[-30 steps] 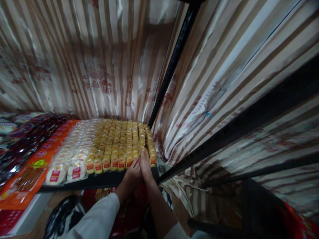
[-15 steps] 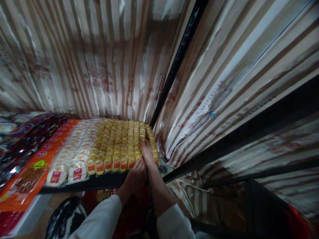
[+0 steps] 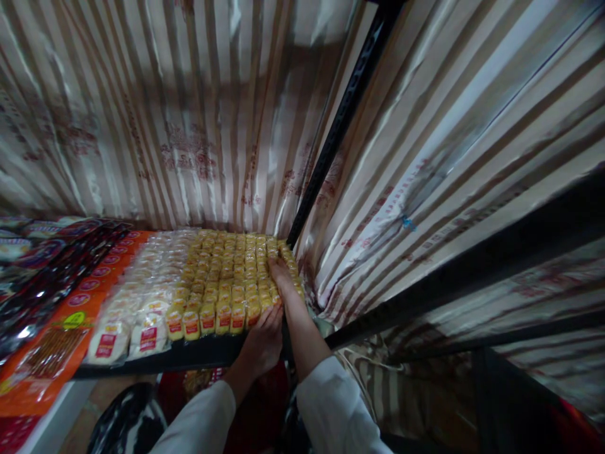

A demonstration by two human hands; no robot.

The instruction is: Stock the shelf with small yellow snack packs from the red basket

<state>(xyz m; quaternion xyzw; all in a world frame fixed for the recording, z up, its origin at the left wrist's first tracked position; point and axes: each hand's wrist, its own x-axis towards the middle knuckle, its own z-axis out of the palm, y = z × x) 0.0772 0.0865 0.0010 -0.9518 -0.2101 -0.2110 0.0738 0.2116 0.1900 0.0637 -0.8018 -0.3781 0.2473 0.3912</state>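
Rows of small yellow cakes in clear wrappers with red labels [image 3: 222, 277] stand closely packed on a dark shelf. At the right end of the front edge, my left hand [image 3: 265, 334] rests its outstretched fingers against the nearest wrapped cakes. My right hand [image 3: 282, 277] reaches farther back and lies along the rightmost rows, touching their tops and side. Its fingers look extended, though some are hidden behind the hand. Neither hand lifts a cake off the shelf.
White round wrapped cakes [image 3: 149, 334], orange bags of stick snacks [image 3: 57, 340] and dark shiny packs [image 3: 42, 290] line the shelf leftward. A black upright post [image 3: 331, 151] stands at the back corner. Striped plastic sheeting [image 3: 189, 113] hangs behind and to the right.
The view has shifted slightly, so the shelf sits a little lower and to the right. My right hand has slid slightly back along the row; my left hand stays at the front edge.
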